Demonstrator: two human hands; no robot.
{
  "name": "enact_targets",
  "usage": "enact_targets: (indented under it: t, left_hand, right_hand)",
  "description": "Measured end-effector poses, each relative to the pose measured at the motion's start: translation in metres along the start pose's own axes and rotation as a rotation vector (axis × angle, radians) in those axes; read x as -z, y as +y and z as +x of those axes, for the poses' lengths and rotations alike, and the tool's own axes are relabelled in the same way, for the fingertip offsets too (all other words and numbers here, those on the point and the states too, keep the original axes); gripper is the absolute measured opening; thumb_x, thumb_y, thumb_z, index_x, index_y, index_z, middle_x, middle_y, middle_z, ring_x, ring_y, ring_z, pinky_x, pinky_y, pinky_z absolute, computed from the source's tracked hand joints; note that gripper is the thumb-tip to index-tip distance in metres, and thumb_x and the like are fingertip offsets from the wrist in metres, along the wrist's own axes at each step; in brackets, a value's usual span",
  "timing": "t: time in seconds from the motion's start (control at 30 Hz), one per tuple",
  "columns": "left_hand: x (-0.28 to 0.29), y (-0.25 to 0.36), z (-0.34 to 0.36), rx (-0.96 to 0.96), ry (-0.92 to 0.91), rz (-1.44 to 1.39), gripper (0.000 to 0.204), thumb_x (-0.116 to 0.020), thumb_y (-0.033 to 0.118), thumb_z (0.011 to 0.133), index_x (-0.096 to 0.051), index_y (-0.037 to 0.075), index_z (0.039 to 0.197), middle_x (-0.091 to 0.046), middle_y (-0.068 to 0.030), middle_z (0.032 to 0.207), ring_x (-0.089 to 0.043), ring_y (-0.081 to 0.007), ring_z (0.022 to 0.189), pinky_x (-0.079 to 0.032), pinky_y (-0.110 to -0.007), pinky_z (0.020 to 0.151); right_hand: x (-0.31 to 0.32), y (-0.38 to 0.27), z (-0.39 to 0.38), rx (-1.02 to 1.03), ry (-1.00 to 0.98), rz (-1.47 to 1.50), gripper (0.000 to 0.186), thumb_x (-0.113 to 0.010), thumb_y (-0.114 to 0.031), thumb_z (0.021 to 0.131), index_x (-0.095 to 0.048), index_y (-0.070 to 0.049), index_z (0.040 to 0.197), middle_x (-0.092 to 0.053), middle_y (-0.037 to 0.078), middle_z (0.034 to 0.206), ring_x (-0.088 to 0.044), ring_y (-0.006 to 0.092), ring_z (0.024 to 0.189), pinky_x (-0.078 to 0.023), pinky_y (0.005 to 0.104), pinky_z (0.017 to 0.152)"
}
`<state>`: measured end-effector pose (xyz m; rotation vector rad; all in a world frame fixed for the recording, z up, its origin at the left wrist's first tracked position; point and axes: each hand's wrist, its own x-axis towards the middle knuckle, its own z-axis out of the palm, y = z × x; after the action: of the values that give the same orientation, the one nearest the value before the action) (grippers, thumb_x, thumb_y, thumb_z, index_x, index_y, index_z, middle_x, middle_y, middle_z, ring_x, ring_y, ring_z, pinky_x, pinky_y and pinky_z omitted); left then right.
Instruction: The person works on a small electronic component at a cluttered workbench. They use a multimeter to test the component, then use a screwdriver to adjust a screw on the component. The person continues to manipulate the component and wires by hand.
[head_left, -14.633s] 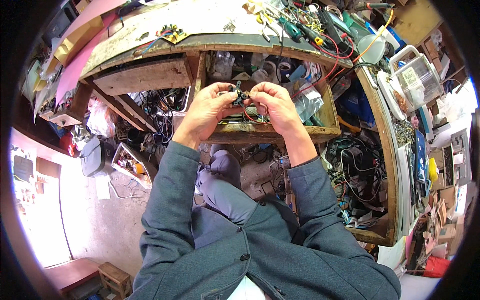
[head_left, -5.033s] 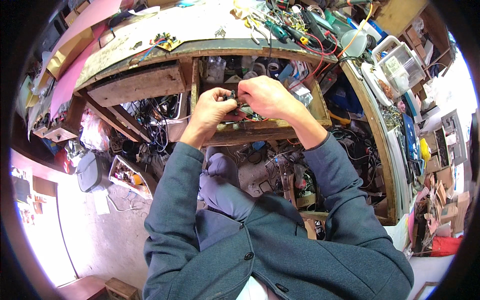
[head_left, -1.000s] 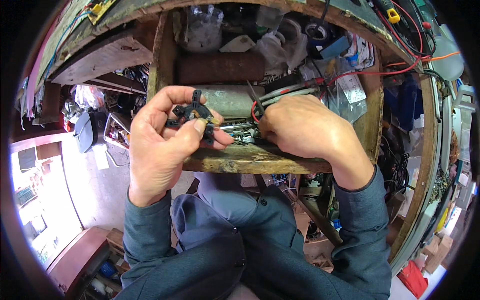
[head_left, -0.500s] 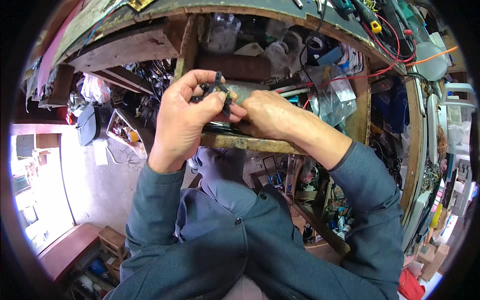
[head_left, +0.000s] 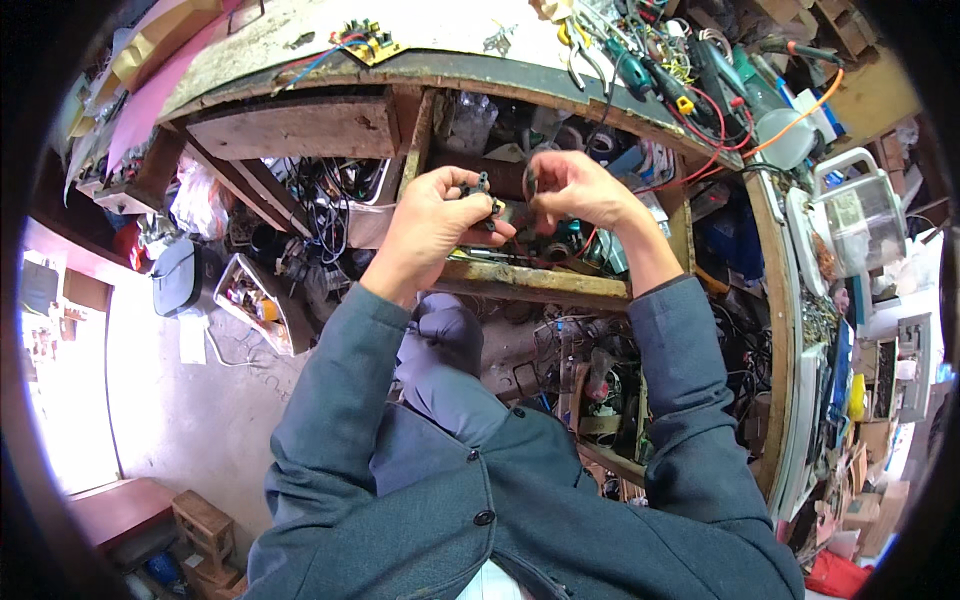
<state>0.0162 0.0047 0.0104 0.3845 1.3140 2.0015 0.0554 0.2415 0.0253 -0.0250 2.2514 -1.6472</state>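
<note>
Above the open drawer, my left hand is closed on a small black plastic part with stubby arms, pinched between thumb and fingers; the fingers hide much of it. My right hand is just to its right, apart from it, with the fingers bent. Between those fingers is a dark curved piece, blurred, whose kind I cannot make out. Under both hands lies the drawer, its worn wooden front edge nearest me. Inside are clear plastic bags, wires and small parts, partly hidden by my hands.
On the bench top are a circuit board with red and blue wires, yellow-handled pliers and several tools. Red cables run down at the right. A clear plastic container stands far right; an open box is at left.
My right hand has come up out of the drawer with the dark curved piece in its fingers. My left hand still holds the black part. More of the bench top shows.
</note>
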Motion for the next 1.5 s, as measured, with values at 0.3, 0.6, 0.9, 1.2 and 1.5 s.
enact_targets:
  t: [0.3,0.6,0.9,1.2,1.5]
  left_hand:
    - [0.001,0.0,0.003,0.002,-0.028,0.05,0.024,-0.062,0.002,0.089,-0.051,-0.005,0.109,-0.064,-0.013,0.092,-0.072,-0.0242,0.077,-0.063,-0.034,0.067]
    - [0.0,-0.003,0.003,0.009,-0.034,0.098,0.022,-0.061,0.003,0.091,-0.052,-0.001,0.111,-0.063,-0.012,0.093,-0.071,-0.0246,0.079,-0.063,-0.036,0.07]
    - [0.0,-0.001,0.004,0.043,-0.064,0.082,0.018,-0.062,0.003,0.09,-0.056,-0.004,0.105,-0.066,-0.0121,0.092,-0.071,-0.0223,0.077,-0.063,-0.036,0.07]
    - [0.003,-0.003,0.007,0.042,-0.08,0.07,0.022,-0.064,0.003,0.088,-0.054,-0.004,0.107,-0.066,-0.0109,0.09,-0.071,-0.0216,0.074,-0.063,-0.034,0.067]
    - [0.002,-0.003,0.006,0.031,-0.082,0.076,0.022,-0.064,0.003,0.088,-0.054,-0.004,0.106,-0.066,-0.0104,0.088,-0.071,-0.0213,0.074,-0.064,-0.035,0.067]
  right_hand:
    - [-0.041,-0.016,-0.026,0.309,0.463,0.543,0.032,-0.059,-0.005,0.087,-0.042,-0.007,0.114,-0.064,0.011,0.085,-0.067,0.0199,0.065,-0.057,0.0313,0.057]
    - [-0.095,-0.006,-0.028,0.769,0.941,0.205,0.015,-0.06,-0.004,0.097,-0.053,-0.002,0.109,-0.066,0.006,0.096,-0.063,0.009,0.084,-0.052,0.0243,0.074]
    - [-0.107,-0.013,-0.037,0.705,0.93,-0.084,0.017,-0.065,0.002,0.092,-0.057,0.0,0.107,-0.069,0.006,0.092,-0.067,0.0104,0.081,-0.053,0.0237,0.073]
    - [-0.109,-0.021,-0.039,0.672,0.928,-0.218,0.016,-0.066,0.004,0.089,-0.06,0.0,0.103,-0.069,0.006,0.091,-0.067,0.0107,0.078,-0.053,0.0239,0.072]
    - [-0.107,-0.017,-0.035,0.687,0.939,-0.278,0.017,-0.068,0.001,0.088,-0.06,-0.001,0.102,-0.068,0.007,0.087,-0.067,0.0136,0.073,-0.053,0.0267,0.065]
